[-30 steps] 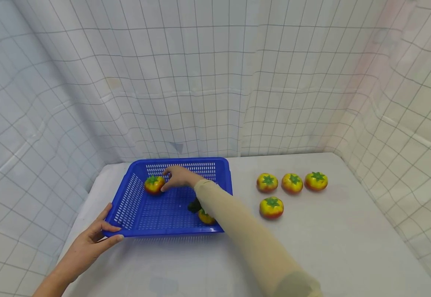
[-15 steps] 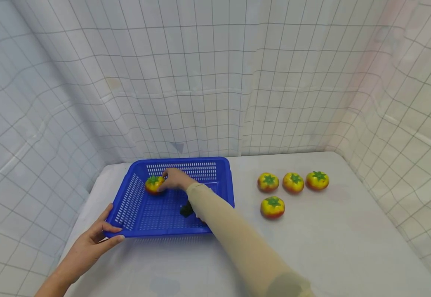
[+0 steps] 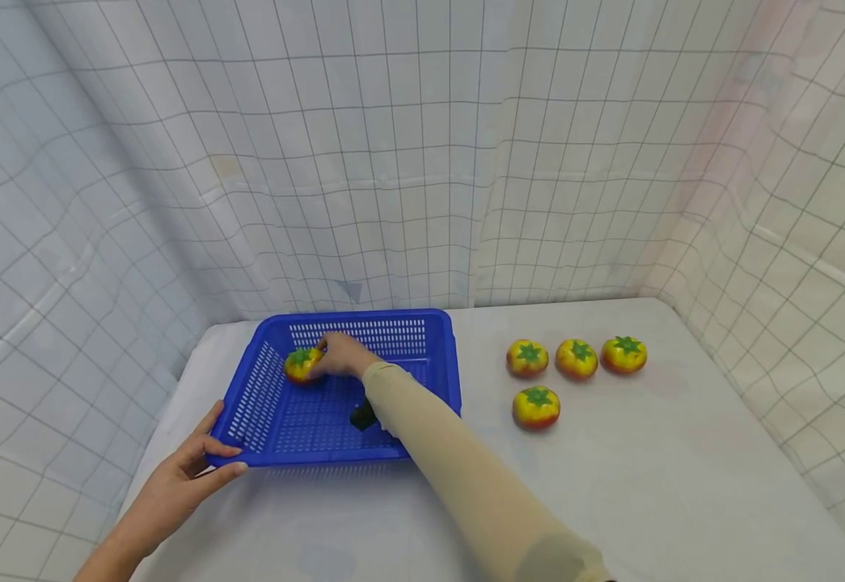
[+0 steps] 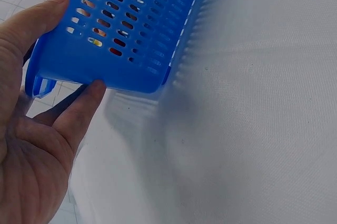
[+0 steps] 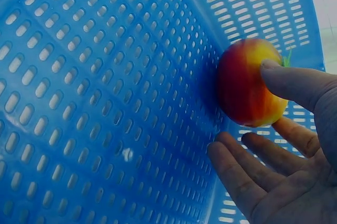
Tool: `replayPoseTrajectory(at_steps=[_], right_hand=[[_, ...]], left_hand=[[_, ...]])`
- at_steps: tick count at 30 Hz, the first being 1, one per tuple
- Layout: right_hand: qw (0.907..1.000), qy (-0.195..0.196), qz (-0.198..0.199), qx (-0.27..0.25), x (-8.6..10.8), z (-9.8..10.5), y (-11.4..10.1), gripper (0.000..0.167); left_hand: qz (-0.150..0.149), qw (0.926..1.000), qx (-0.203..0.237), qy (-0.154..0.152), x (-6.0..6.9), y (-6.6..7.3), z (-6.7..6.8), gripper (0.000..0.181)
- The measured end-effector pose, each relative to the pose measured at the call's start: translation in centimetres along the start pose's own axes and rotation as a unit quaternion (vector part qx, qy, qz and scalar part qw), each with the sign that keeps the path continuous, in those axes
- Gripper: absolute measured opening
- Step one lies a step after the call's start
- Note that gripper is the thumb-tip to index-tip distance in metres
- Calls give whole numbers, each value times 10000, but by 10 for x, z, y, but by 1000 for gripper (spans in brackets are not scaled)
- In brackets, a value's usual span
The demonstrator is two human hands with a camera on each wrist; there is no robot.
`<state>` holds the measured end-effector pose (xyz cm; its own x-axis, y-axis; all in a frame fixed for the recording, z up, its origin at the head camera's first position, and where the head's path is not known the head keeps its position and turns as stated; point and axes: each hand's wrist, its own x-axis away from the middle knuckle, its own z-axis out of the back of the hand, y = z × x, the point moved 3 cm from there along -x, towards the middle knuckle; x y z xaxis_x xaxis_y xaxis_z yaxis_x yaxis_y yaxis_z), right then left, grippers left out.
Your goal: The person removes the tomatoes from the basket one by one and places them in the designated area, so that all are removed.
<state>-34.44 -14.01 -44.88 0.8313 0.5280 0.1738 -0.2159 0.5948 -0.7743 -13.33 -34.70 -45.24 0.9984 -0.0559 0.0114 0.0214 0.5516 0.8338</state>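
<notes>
A blue plastic basket (image 3: 306, 458) stands on the white table. My left hand (image 3: 178, 485) pinches its near left corner; in the left wrist view the left hand (image 4: 39, 113) has its thumb over the rim and a finger against the underside. Inside, at the far left, my right hand (image 3: 344, 356) is at a red and yellow tomato (image 3: 302, 366). In the right wrist view the thumb of the right hand (image 5: 284, 155) lies on the tomato (image 5: 250, 82), with a finger under it and the other fingers extended. A dark green object (image 3: 363, 415) is partly hidden by the right sleeve.
On the table (image 3: 655, 469) right of the basket lie three tomatoes in a row, a left one (image 3: 527, 358), a middle one (image 3: 576, 360) and a right one (image 3: 623, 355), with another tomato (image 3: 536, 407) nearer. A gridded white curtain (image 3: 422, 162) surrounds the table.
My right hand has moved slightly left and closer around the tomato. The right forearm has shifted left, covering the tomato that showed in the basket's near right part. The left hand keeps its hold.
</notes>
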Motion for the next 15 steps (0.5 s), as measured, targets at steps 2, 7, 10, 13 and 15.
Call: replayPoseTrajectory(at_steps=[2, 7, 10, 13, 15], right_hand=[[10000, -47, 51, -21, -1, 0, 1, 53], [9994, -234, 238, 38, -3, -3, 2, 52], [9992, -304, 272, -28, -3, -5, 2, 52], [9990, -311, 329, -43, -3, -7, 0, 56], [9988, -312, 372, -32, -3, -8, -1, 60]], left_hand=[[8, 10000, -24, 6, -1, 0, 0, 26], [99, 9999, -38, -43, -1, 1, 0, 29], [150, 9998, -65, -63, -1, 1, -1, 30], [162, 9998, -85, -51, -2, 1, -1, 30], [156, 9998, -89, -42, -2, 2, -1, 30]])
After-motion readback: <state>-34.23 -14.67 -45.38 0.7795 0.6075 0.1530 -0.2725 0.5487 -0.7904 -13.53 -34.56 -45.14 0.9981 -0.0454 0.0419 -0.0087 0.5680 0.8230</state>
